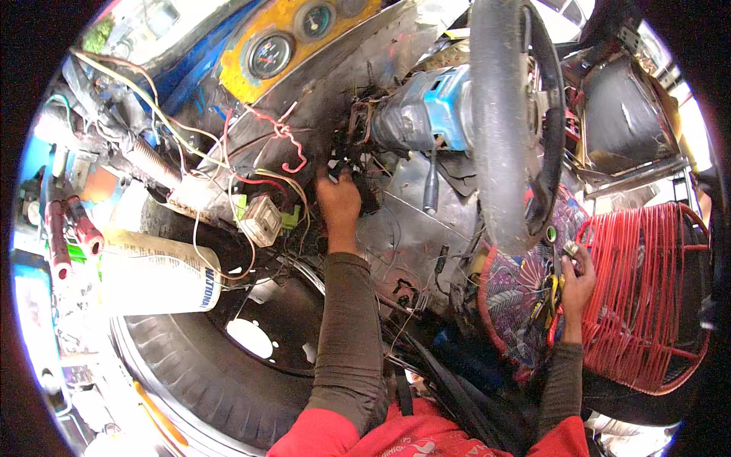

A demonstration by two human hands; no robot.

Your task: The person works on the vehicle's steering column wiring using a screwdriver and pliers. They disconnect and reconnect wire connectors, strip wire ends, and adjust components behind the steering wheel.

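My left hand point(337, 199) reaches into the dark wiring point(360, 164) below the blue-painted steering column point(449, 103); its fingers are curled, what they grip is unclear. Loose coloured wires point(289, 137) and a beige switch box point(259, 219) are left of it. My right hand point(576, 286) pinches a small pale metallic piece point(571, 248) above a patterned cushion point(509, 293), beside yellow-handled tools point(554, 298) and a small green-rimmed roll point(550, 234).
A yellow gauge panel point(236, 76) is at top, the steering wheel point(499, 129) upper right. A tyre point(171, 354), a white cylinder point(152, 270) and red tubes point(75, 232) sit left. A red corded chair point(632, 297) and dark padded panel point(617, 114) are right.
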